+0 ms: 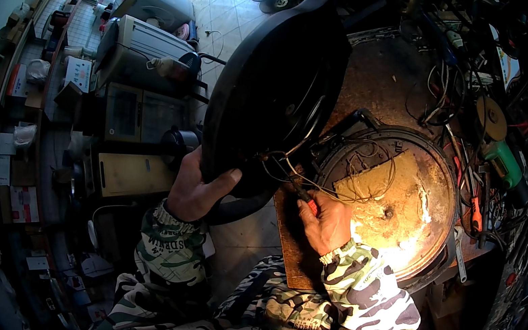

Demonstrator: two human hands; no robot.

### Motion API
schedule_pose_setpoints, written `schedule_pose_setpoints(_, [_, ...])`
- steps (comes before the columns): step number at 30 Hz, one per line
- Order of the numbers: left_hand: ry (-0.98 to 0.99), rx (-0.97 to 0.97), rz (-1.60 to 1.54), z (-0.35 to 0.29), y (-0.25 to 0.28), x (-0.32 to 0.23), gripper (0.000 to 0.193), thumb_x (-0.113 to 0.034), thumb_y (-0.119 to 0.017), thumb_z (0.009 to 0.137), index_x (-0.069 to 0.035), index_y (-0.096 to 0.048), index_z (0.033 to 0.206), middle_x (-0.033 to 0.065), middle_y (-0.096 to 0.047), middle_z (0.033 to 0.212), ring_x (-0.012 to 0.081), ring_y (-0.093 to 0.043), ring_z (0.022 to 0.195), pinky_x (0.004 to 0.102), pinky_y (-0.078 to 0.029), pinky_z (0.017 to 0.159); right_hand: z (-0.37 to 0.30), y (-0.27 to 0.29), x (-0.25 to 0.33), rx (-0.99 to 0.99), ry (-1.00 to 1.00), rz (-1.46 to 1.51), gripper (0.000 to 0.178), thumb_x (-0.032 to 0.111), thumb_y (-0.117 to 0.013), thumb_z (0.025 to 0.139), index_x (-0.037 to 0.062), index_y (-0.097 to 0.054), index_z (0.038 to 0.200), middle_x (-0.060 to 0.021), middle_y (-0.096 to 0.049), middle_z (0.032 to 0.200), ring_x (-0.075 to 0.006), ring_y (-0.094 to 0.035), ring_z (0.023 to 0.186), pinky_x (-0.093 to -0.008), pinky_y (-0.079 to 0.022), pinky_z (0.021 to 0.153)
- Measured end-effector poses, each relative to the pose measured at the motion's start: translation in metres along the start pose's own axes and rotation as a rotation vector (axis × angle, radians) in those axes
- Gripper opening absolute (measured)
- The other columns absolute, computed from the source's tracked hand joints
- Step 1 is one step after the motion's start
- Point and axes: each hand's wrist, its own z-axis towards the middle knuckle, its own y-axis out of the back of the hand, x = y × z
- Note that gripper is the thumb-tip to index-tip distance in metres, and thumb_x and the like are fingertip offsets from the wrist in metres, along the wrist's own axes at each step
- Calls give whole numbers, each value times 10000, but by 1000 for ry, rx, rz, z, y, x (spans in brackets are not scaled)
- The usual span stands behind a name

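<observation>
Screwdriver tip behind wires; black housing's inner face hidden.

Your hands on an opened round appliance at the bench.
Your left hand grips the black shell, tilted up on edge; your right hand holds a red-handled tool against wires beside the rusty base.
</observation>
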Motion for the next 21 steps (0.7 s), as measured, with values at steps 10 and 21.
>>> schedule_pose_setpoints(10, [-11,33,6,1,6,6,323,-133,-644,899,4,-577,1184,52,-643,1000,129,-583,912,305,-487,816,6,-2,-7,-2,87,-74,222,137,-685,868,-52,-685,984,-265,-651,760,-416,-666,710,-445,-513,623])
schedule_pose_setpoints(21, [101,57,65,2,4,-8,314,-77,-629,861,20,-588,1157,45,-646,909,116,-597,815,281,-487,724,11,0,-12,16,33,-32,243,134,-702,833,-41,-693,1002,-262,-665,788,-422,-668,733,-442,-523,648])
